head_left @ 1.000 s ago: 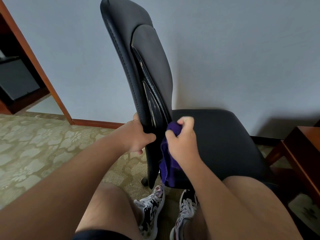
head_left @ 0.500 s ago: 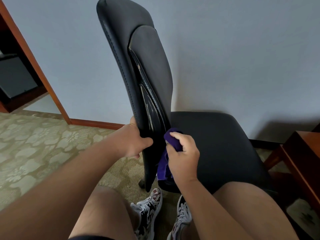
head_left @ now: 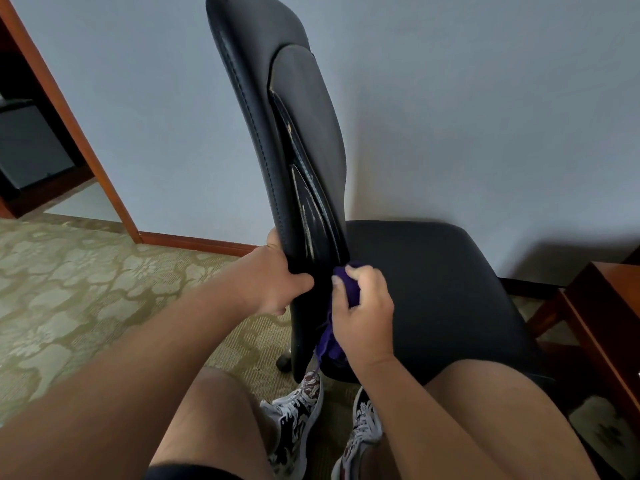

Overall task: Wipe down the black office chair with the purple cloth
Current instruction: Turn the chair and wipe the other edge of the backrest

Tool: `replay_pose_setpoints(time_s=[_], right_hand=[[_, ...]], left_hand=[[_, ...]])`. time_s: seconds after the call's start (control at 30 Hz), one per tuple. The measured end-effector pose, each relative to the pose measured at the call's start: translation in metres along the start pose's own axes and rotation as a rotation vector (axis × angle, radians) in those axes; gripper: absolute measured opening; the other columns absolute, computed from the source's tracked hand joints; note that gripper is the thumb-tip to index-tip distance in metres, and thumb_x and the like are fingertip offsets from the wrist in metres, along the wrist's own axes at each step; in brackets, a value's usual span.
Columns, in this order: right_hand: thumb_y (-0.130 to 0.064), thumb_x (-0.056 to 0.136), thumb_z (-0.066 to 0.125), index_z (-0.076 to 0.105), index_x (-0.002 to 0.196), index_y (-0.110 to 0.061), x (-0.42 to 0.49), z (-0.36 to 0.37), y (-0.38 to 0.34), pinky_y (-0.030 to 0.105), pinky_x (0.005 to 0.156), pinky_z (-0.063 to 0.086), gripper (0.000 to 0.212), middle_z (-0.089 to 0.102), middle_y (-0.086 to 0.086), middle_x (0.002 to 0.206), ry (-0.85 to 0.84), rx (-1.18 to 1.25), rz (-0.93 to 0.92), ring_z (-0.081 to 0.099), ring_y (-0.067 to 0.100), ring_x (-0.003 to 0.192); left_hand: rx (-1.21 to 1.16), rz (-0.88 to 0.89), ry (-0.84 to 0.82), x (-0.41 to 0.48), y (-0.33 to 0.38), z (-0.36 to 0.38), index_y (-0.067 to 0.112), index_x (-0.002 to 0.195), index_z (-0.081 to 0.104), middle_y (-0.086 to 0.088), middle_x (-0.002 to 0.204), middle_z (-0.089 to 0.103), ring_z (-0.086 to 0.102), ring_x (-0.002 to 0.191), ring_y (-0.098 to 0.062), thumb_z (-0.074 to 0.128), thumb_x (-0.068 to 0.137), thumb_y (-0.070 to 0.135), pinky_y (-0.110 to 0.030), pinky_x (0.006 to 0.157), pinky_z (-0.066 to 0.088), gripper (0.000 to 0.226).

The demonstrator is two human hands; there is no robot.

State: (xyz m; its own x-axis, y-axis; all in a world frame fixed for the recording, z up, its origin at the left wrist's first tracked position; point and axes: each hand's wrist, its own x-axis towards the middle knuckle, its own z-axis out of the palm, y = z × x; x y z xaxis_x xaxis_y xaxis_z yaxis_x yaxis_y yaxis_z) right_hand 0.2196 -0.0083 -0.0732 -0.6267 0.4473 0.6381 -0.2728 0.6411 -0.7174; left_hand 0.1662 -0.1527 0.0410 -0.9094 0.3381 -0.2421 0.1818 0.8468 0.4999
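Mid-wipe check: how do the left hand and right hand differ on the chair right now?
The left hand grips the bare edge of the black backrest; the right hand holds the bunched purple cloth. The left hand is on the backrest's rear side; the right hand is on the seat side, near the backrest's base. Both are curled in a grip at similar height.

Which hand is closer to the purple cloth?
Right. The right hand grips the purple cloth; the left hand holds the backrest edge beside it, without touching the cloth.
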Motion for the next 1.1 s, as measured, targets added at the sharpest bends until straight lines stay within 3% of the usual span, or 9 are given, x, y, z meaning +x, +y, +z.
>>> replay_pose_setpoints(time_s=[0.17, 0.27, 0.37, 0.43, 0.6, 0.77, 0.93, 1.03, 1.1], right_hand=[[-0.004, 0.09, 0.071, 0.065, 0.093, -0.001, 0.012, -0.002, -0.015, 0.006, 0.074, 0.041, 0.007, 0.06, 0.007, 0.088, 0.073, 0.053, -0.027, 0.056, 0.01, 0.078], [-0.001, 0.09, 0.068, 0.065, 0.089, 0.002, 0.041, 0.0, -0.037, 0.01, 0.07, 0.042, 0.005, 0.058, 0.01, 0.084, 0.154, 0.039, -0.169, 0.053, 0.013, 0.073], [-0.001, 0.09, 0.065, 0.06, 0.084, 0.0, 0.041, 0.001, -0.034, 0.015, 0.061, 0.042, 0.008, 0.055, 0.009, 0.08, 0.161, -0.023, -0.209, 0.049, 0.015, 0.066], [0.0, 0.089, 0.065, 0.058, 0.082, -0.002, 0.028, 0.001, -0.021, 0.016, 0.058, 0.039, 0.011, 0.052, 0.005, 0.077, 0.148, -0.04, -0.165, 0.047, 0.015, 0.063], [-0.005, 0.091, 0.065, 0.056, 0.08, -0.006, 0.024, -0.001, -0.019, 0.013, 0.059, 0.038, 0.014, 0.052, 0.002, 0.073, 0.103, -0.008, -0.01, 0.048, 0.012, 0.062], [-0.007, 0.093, 0.063, 0.059, 0.085, -0.002, 0.047, 0.001, -0.052, 0.007, 0.064, 0.037, 0.01, 0.055, 0.005, 0.075, 0.185, 0.021, -0.132, 0.049, 0.012, 0.065], [-0.011, 0.096, 0.061, 0.055, 0.084, -0.011, 0.03, -0.002, -0.024, 0.02, 0.059, 0.043, 0.013, 0.054, 0.001, 0.071, 0.118, 0.057, -0.005, 0.051, 0.013, 0.063], [-0.009, 0.095, 0.063, 0.051, 0.08, -0.016, 0.022, -0.002, -0.019, 0.018, 0.057, 0.041, 0.021, 0.052, -0.003, 0.068, 0.052, 0.079, 0.126, 0.051, 0.011, 0.062], [-0.008, 0.094, 0.063, 0.053, 0.079, -0.013, 0.029, -0.002, -0.025, 0.019, 0.056, 0.041, 0.019, 0.053, -0.002, 0.067, 0.049, 0.083, 0.119, 0.051, 0.012, 0.062]], left_hand=[[0.084, 0.0, 0.051, -0.005, 0.005, 0.002, 0.019, 0.128, 0.033, -0.003, 0.089, 0.073, 0.072, 0.055, -0.012, 0.057, 0.088, 0.043, -0.031, 0.057, 0.054, 0.052], [0.012, 0.028, 0.036, -0.004, 0.007, 0.004, 0.017, 0.129, 0.034, -0.009, 0.094, 0.069, 0.072, 0.055, -0.019, 0.059, 0.086, 0.041, -0.043, 0.067, 0.061, 0.056], [0.049, 0.027, 0.045, -0.006, 0.008, 0.005, 0.017, 0.129, 0.033, -0.005, 0.09, 0.069, 0.072, 0.06, -0.016, 0.059, 0.087, 0.042, -0.039, 0.059, 0.056, 0.056], [0.085, 0.015, 0.063, -0.008, 0.007, 0.005, 0.018, 0.126, 0.032, -0.001, 0.084, 0.071, 0.072, 0.063, -0.014, 0.059, 0.088, 0.044, -0.032, 0.057, 0.051, 0.053], [0.021, 0.032, 0.053, -0.007, 0.005, 0.004, 0.017, 0.129, 0.032, -0.004, 0.085, 0.069, 0.072, 0.061, -0.017, 0.059, 0.086, 0.042, -0.042, 0.072, 0.06, 0.057], [-0.028, 0.08, 0.076, -0.006, 0.004, 0.009, 0.024, 0.135, 0.029, -0.002, 0.087, 0.067, 0.07, 0.063, -0.018, 0.063, 0.082, 0.044, -0.041, 0.066, 0.06, 0.066], [0.047, 0.05, 0.059, -0.007, 0.006, 0.006, 0.012, 0.13, 0.039, 0.0, 0.089, 0.063, 0.071, 0.063, -0.014, 0.059, 0.087, 0.042, -0.036, 0.066, 0.059, 0.056], [0.048, 0.019, 0.053, -0.008, 0.006, 0.002, 0.012, 0.132, 0.034, -0.003, 0.082, 0.068, 0.072, 0.065, -0.016, 0.058, 0.089, 0.041, -0.038, 0.071, 0.06, 0.057], [0.032, 0.021, 0.048, -0.008, 0.006, 0.001, 0.012, 0.131, 0.035, -0.002, 0.083, 0.067, 0.072, 0.062, -0.015, 0.059, 0.088, 0.041, -0.035, 0.065, 0.058, 0.057]])
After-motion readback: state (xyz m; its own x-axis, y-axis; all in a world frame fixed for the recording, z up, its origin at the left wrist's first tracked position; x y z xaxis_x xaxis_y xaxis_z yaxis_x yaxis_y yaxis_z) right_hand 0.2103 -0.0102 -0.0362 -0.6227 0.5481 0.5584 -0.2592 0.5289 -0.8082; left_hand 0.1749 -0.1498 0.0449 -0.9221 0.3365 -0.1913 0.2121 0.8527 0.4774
